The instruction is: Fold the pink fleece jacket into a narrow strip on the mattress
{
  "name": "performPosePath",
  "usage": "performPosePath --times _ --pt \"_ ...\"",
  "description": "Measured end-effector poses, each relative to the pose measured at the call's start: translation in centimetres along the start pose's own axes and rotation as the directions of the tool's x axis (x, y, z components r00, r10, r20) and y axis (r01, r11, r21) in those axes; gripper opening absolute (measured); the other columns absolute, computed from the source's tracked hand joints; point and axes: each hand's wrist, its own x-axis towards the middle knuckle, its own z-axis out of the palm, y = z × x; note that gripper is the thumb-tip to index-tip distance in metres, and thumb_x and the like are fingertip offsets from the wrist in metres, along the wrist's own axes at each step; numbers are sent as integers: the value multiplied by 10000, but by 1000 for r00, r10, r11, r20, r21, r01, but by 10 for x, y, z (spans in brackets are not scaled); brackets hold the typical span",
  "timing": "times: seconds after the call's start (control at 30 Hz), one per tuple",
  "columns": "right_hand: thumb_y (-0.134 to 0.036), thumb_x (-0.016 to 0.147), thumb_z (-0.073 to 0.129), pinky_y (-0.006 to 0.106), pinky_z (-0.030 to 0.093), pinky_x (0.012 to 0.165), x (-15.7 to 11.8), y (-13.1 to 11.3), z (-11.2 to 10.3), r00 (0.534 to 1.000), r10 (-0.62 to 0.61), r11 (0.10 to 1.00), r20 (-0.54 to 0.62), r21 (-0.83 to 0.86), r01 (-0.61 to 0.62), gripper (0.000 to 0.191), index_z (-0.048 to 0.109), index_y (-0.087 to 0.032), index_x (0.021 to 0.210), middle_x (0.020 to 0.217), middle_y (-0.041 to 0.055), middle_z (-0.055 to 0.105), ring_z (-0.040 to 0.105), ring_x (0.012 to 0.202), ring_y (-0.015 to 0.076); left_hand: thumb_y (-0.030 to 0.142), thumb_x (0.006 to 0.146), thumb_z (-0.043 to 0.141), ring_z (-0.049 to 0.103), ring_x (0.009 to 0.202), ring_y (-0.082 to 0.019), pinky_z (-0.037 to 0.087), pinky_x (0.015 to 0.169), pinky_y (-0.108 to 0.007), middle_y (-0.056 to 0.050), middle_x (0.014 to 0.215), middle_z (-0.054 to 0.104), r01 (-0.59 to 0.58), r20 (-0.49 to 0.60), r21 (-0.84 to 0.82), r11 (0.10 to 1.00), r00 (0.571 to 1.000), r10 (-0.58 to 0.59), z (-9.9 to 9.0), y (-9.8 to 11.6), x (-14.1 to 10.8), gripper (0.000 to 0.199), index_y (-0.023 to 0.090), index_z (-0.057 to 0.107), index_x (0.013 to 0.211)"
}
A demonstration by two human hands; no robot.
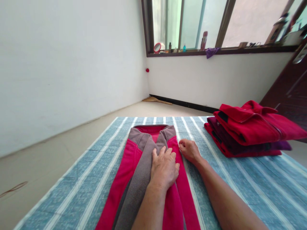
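A pink and grey fleece jacket (141,166) lies on the blue striped cloth (91,172), its collar toward the far edge and its lower end out of the picture. My left hand (164,166) rests on the jacket's front just below the collar, fingers spread over the grey and pink fabric, gripping nothing. Beside the jacket's right shoulder is my right hand (189,150), its fingers curled at the garment's edge; whether fabric is pinched in them is hidden.
A stack of folded red and purple clothes (254,127) sits at the right. Beyond the cloth's far edge are the floor (129,110) and a broom (157,100). Bottles and a round mirror (157,48) stand on the windowsill. A dark door is at the far right.
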Motion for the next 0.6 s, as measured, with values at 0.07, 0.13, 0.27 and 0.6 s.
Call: performPosePath --times 0.07,0.13,0.27,0.6 --pt "-157 843 450 200 378 611 1 3 1 1000 -7 999 -11 39 8 257 697 -182 776 704 16 688 604 667 137 319 858 511 400 1329 -312 208 1108 -608 -93 1360 556 2 7 -1 1000 1000 -2 0 0 0 337 190 626 1147" --pt "-159 841 447 195 380 601 1 4 2 1000 -15 998 -19 67 16 261 699 -179 775 689 9 680 596 652 133 317 859 511 399 1330 -310 204 1109 -610 -91 1361 556 4 6 -2 1000 1000 -4 0 1 0 332 193 627 1144" --pt "-178 850 459 193 382 597 0 5 3 999 -33 996 -18 86 35 254 706 -179 790 684 6 676 594 640 128 322 860 512 404 1326 -313 205 1106 -612 -89 1358 558 -2 -2 1 1000 1000 2 1 0 0 331 192 627 1142" --pt "-221 884 488 241 379 638 -2 -4 -2 999 -23 997 48 -75 26 246 724 -234 956 779 42 723 650 738 183 317 854 510 403 1326 -316 208 1104 -613 -91 1353 563 -6 5 1 1000 1000 6 0 1 0 327 179 633 1124"
